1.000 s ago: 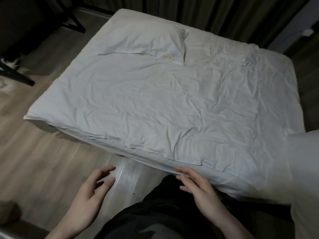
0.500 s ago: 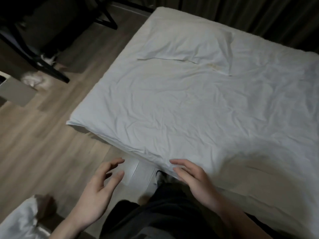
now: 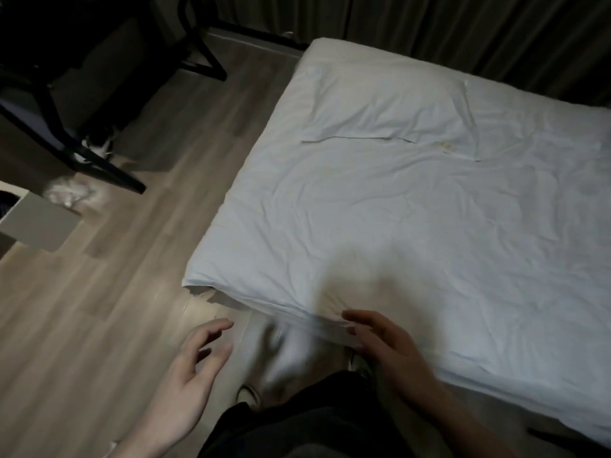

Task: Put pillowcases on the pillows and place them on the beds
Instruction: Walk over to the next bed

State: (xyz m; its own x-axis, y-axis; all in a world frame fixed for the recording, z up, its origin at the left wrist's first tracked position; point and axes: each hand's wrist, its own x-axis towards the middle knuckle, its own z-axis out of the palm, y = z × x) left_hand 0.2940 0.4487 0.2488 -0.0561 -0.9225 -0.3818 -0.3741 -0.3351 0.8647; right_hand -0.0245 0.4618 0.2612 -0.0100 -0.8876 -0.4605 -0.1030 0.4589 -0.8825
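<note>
A white pillow in a pillowcase (image 3: 390, 109) lies flat at the far end of the bed (image 3: 413, 226), whose white sheet is wrinkled. My left hand (image 3: 185, 385) hovers over the floor beside the bed's near corner, fingers apart and holding nothing. My right hand (image 3: 386, 348) is at the bed's near edge, fingers spread, its fingertips at the sheet's edge without gripping it.
Wooden floor (image 3: 99, 325) stretches to the left. A black-legged chair or desk frame (image 3: 82, 153) stands at the upper left with a pale box (image 3: 36, 223) and a crumpled white bundle (image 3: 69, 193) near it. Dark curtains (image 3: 429, 28) hang behind the bed.
The view has swung to the left, so the bed now sits further right and more floor shows. Both hands stay open in roughly the same pose near the bed's edge.
</note>
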